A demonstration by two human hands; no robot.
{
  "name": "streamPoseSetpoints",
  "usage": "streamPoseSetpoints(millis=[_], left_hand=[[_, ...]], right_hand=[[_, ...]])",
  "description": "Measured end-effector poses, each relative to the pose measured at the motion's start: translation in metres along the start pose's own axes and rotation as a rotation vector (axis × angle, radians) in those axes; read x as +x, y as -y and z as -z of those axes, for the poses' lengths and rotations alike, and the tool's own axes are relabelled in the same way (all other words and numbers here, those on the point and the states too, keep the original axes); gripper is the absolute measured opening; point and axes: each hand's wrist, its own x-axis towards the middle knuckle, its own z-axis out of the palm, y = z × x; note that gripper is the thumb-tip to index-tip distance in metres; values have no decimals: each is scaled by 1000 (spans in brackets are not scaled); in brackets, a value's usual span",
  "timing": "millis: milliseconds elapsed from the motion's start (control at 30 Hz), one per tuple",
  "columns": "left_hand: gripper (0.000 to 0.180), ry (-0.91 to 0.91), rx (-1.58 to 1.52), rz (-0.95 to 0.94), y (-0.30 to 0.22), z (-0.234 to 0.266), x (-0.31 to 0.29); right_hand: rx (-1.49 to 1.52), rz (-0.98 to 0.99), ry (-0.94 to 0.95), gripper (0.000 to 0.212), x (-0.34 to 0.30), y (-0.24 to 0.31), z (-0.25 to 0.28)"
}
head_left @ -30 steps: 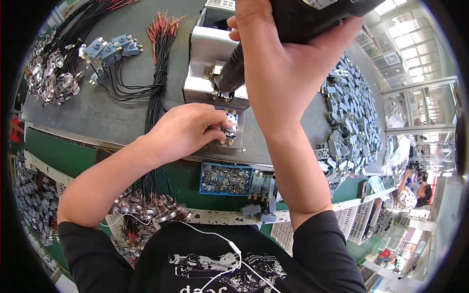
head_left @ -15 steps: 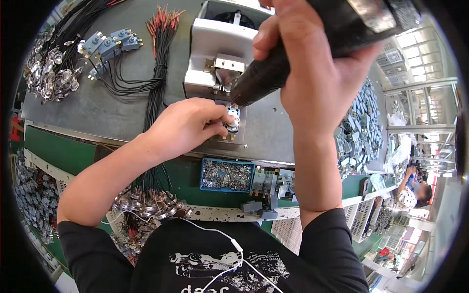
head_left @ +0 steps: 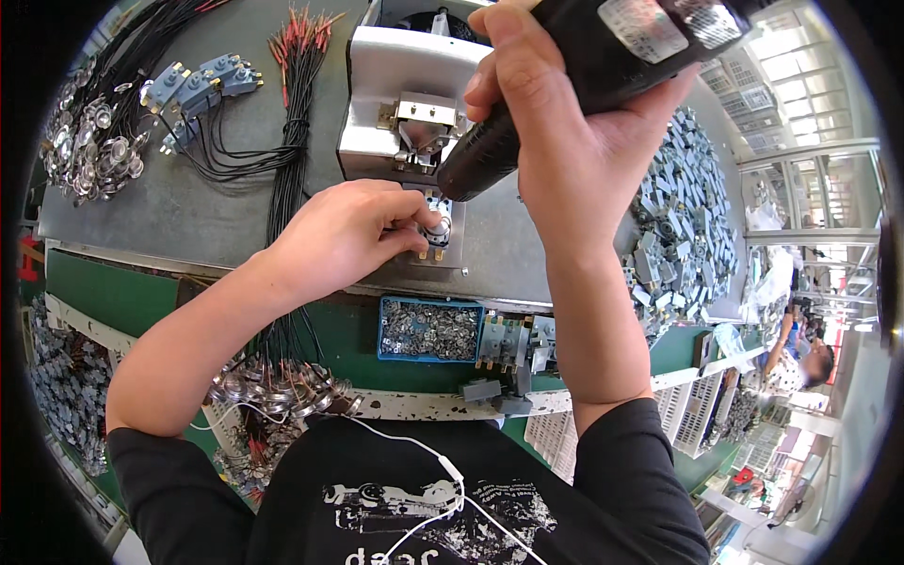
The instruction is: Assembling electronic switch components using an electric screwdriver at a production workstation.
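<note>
My left hand [head_left: 344, 231] pinches a small part with a round white-metal top [head_left: 439, 228] and brass terminals. That part lies on a flat metal plate [head_left: 453, 252] in front of a bench machine [head_left: 372, 104]. A black handheld power screwdriver [head_left: 494, 151] is gripped in my right hand [head_left: 589, 141], its body slanting down to the left. The nose of the driver reaches the far end of the part, just beyond my left fingertips. Whether its bit touches a screw is hidden.
A black wire bundle [head_left: 294, 160] with red ends lies left of the machine, near several grey switches [head_left: 196, 92] and metal rings [head_left: 104, 151]. Closer to me is a blue tray [head_left: 431, 358] of small metal pieces. Grey switches are heaped [head_left: 692, 221] at right.
The bench scene has shifted slightly left in the view. My right hand and the rear of the screwdriver have moved left more than that; my left hand keeps its pinch.
</note>
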Motion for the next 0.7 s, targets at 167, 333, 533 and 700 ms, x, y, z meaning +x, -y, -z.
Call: streamPoseSetpoints(millis=[167, 333, 533, 700], left_hand=[[19, -24, -3, -16, 4, -2, -3], [20, -12, -3, -9, 0, -1, 1], [19, -8, -76, 14, 0, -1, 6], [18, -13, -106, 11, 5, -2, 2]], right_hand=[[61, -110, -82, 48, -11, 7, -15], [346, 708, 330, 48, 32, -50, 4], [299, 604, 236, 53, 28, -43, 2], [296, -60, 29, 59, -2, -17, -13]])
